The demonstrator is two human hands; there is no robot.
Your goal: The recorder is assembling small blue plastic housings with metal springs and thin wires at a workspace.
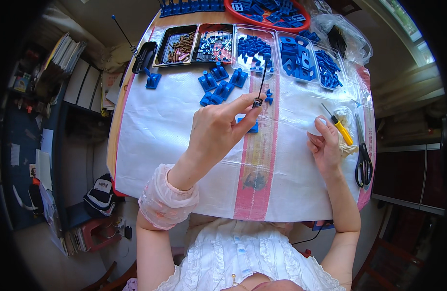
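My left hand (213,121) reaches over the middle of the table, thumb and forefinger pinching the dark coil spring at the foot of a thin black rod (263,80). The rod stands nearly upright with a blue tip. Partly behind those fingers lies a blue plastic base (253,127). My right hand (326,146) is at the right with curled fingers; a whitish round patch shows by its thumb, and I cannot make out what it is. Beside it lies a yellow-handled screwdriver (344,132). Several blue bases with posts (224,89) sit beyond my left hand.
Along the far side are trays of brass-coloured screws (182,46), small nuts (213,44) and blue parts (297,59). A red basin (306,24) stands behind. Black scissors (363,165) lie near the right edge. Another spring rod (122,32) leans from a black holder (145,57).
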